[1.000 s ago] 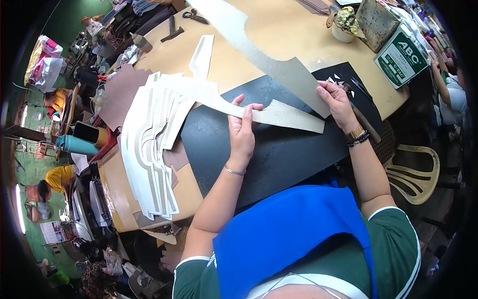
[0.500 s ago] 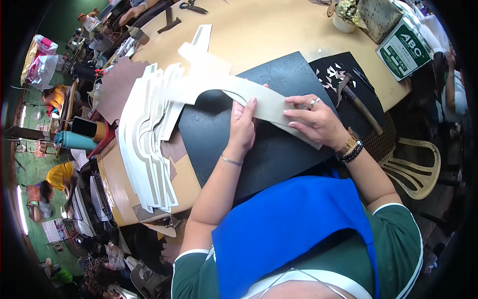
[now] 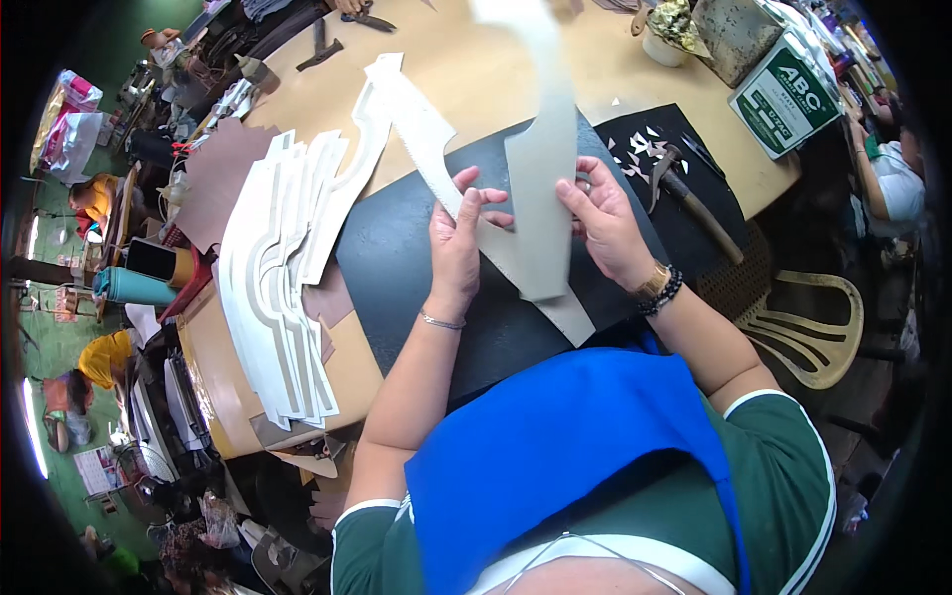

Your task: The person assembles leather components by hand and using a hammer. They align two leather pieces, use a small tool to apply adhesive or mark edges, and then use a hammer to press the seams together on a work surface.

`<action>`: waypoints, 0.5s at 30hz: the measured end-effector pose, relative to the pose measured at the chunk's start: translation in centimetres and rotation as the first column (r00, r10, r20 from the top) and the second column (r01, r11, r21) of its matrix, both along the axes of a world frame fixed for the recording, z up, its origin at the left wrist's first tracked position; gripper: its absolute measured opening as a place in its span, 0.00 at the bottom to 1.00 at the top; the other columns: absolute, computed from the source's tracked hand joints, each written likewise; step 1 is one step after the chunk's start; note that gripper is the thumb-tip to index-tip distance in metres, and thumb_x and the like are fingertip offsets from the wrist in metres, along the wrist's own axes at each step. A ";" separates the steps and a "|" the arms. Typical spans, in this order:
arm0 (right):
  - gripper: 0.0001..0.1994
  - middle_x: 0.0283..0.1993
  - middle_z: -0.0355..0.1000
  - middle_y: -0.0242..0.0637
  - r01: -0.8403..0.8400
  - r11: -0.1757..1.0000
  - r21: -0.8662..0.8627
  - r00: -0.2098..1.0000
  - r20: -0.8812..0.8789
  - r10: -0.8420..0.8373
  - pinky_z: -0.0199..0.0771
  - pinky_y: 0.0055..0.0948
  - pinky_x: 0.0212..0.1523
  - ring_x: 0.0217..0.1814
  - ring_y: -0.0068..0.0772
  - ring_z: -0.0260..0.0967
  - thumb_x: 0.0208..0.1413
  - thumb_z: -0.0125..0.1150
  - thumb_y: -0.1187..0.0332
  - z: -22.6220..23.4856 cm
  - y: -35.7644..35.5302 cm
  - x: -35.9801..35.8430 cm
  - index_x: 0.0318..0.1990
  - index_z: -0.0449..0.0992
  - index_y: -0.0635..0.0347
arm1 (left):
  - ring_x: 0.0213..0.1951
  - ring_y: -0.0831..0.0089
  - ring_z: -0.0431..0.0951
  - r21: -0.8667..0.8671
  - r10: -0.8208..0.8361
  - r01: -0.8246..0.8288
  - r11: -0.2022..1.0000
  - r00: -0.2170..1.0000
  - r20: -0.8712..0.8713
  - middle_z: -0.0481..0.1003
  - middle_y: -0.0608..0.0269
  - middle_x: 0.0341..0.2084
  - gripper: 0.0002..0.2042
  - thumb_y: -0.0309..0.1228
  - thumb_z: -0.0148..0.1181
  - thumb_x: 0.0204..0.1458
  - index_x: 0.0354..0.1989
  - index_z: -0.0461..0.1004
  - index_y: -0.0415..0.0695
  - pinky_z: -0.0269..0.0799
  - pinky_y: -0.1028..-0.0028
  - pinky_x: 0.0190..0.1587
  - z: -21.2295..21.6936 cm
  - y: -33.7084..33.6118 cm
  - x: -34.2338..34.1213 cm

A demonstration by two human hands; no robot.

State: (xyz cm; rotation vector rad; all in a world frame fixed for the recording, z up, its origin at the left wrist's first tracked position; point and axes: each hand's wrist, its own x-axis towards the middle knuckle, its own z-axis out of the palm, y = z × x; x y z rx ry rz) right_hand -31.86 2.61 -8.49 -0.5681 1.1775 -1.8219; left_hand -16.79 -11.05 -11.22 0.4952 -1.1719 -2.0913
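My left hand (image 3: 456, 243) grips a long curved off-white strip (image 3: 420, 139) between thumb and fingers. This strip runs from the far left of the dark board (image 3: 397, 268) down to its near side. A second curved piece (image 3: 541, 188), flat and beige-grey, is pinched between the thumb and fingers of my right hand (image 3: 610, 223). It stands nearly upright in the picture, its far end blurred, and overlaps part of the strip. To the left of the board lies a fanned stack of similar white-and-beige curved pieces (image 3: 263, 288).
Right of the board, a hammer (image 3: 699, 203) and small white scraps (image 3: 640, 149) lie on a black mat (image 3: 729, 188). A green-and-white can (image 3: 786, 94) and a small tub (image 3: 666, 48) stand far right. Brown sheets (image 3: 223, 178) lie left; another hammer (image 3: 319, 50) lies at the back.
The overlapping curved pieces have come apart. My right hand has swung one upright, while my left hand keeps the other. The view has shifted slightly.
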 end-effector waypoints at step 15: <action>0.19 0.56 0.77 0.40 0.114 0.988 -0.100 0.992 -0.040 -0.119 0.84 0.30 0.46 0.52 0.24 0.77 0.70 0.54 0.68 1.8 -1.6 -4.2 0.65 0.62 0.59 | 0.44 0.76 0.81 -0.096 -0.256 0.277 0.956 0.948 0.189 0.81 0.59 0.44 0.23 0.25 0.67 0.59 0.62 0.69 0.36 0.78 0.75 0.50 1.0 -0.9 0.8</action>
